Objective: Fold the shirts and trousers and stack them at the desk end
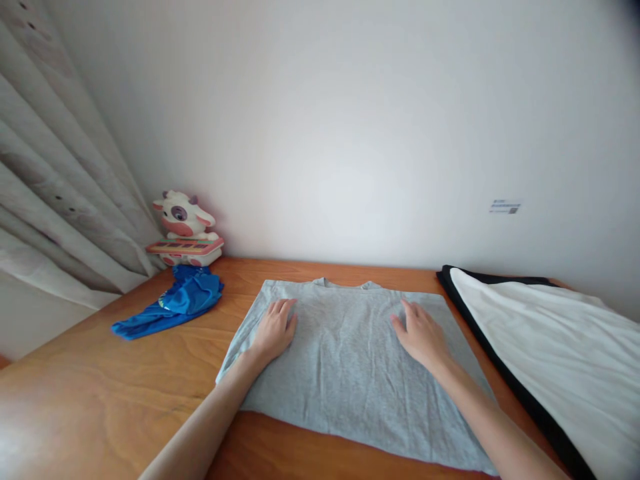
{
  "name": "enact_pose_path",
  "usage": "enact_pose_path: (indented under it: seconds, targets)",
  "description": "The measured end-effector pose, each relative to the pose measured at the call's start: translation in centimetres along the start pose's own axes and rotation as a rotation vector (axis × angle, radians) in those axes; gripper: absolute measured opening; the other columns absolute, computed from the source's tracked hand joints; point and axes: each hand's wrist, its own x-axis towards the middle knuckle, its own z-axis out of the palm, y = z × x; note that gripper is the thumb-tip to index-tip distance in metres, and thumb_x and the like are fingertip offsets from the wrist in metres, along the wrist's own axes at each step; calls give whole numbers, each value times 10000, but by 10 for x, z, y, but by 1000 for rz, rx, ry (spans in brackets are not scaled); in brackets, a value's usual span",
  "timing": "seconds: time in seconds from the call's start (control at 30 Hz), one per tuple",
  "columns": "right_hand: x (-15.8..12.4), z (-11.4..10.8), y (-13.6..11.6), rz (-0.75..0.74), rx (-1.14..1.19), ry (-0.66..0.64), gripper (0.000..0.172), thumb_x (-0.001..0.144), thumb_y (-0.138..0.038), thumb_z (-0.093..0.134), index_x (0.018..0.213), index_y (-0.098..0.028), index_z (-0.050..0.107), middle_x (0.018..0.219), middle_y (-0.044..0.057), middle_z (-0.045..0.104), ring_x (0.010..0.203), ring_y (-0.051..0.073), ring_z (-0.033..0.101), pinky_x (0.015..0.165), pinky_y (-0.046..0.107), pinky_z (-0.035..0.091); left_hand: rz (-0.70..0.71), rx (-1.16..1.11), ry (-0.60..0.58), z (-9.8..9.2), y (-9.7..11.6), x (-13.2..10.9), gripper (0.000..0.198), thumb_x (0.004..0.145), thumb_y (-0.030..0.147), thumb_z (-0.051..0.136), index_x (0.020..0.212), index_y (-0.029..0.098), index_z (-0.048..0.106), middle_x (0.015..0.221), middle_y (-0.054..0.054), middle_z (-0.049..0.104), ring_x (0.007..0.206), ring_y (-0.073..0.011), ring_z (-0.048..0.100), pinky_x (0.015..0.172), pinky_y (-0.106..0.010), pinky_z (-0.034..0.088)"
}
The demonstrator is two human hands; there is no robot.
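Note:
A light grey T-shirt (345,360) lies spread on the wooden table, its neckline toward the wall and its hem toward me. Faint creases run down its middle. On its upper left part rests my left hand (275,328), fingers stretched out and holding nothing. My right hand (421,331) is at the upper right part of the same shirt, thumb apart from the extended fingers, also with nothing in it. The shirt's sleeves are not spread outward; its left side edge shows a fold of cloth.
A crumpled blue garment (187,299) lies on the table (95,387) at the left. Behind it stands a cow-shaped toy keyboard (185,230) near the curtain (65,173). White cloth (560,340) lies over black cloth (505,373) at the right. A wall bounds the table's back.

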Motion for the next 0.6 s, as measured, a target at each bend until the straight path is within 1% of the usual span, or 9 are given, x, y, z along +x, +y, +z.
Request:
enact_pose_path:
  seconds: [0.07,0.1,0.17,0.23,0.3,0.37,0.5,0.6]
  targets:
    - [-14,5,0,-51,-29,21,548,1014,-435,388,1406,-87,552,1420,250,589,1302,359,576,1033,472,450,-55,-54,-28,-5,3,-12,376,1025,251,416,1328,173,623,1218,-113,716,1145,-246,664,1026,-351,486]
    - [-19,7,0,-70,-39,36,534,1014,-431,389,1389,-96,568,1419,244,593,1304,354,576,1046,474,441,-98,-65,-60,-7,3,-16,394,1020,230,409,1351,182,615,1172,-102,737,1086,-241,691,979,-341,505]
    - [-25,10,1,-89,-45,60,512,1010,-418,394,1352,-98,603,1416,246,596,1307,355,575,1062,482,428,-149,-63,-138,-12,4,-20,470,997,177,410,1446,188,547,1144,-90,756,1018,-237,719,908,-328,521]
    - [-28,12,3,-100,-36,72,503,1005,-406,394,1322,-95,630,1412,252,598,1312,357,573,1068,484,425,-135,-37,-190,-15,5,-22,516,983,158,417,1489,197,509,1154,-86,756,1015,-238,721,891,-323,515]
    - [-29,12,5,-109,-25,72,496,999,-402,392,1303,-105,648,1414,245,598,1316,351,573,1069,480,430,-99,-18,-206,-18,7,-24,506,980,154,413,1469,205,536,1161,-85,749,1049,-235,707,910,-318,502]
    - [-31,11,8,-126,-12,69,488,991,-404,394,1299,-128,654,1424,227,595,1323,338,571,1073,474,436,-75,-10,-210,-19,8,-26,485,983,156,405,1437,202,570,1133,-87,748,1058,-233,696,927,-319,493]
    - [-35,10,14,-166,9,58,477,984,-420,399,1298,-169,656,1440,200,589,1323,337,570,1080,499,442,-37,9,-216,-20,9,-30,454,993,172,393,1384,189,622,1064,-99,740,1013,-243,687,918,-346,495]
    - [-36,10,15,-165,13,43,492,987,-424,391,1310,-154,646,1456,214,572,1335,348,559,1100,516,428,-16,4,-197,-19,9,-31,453,999,179,374,1372,193,630,1050,-103,732,991,-252,684,901,-368,504]
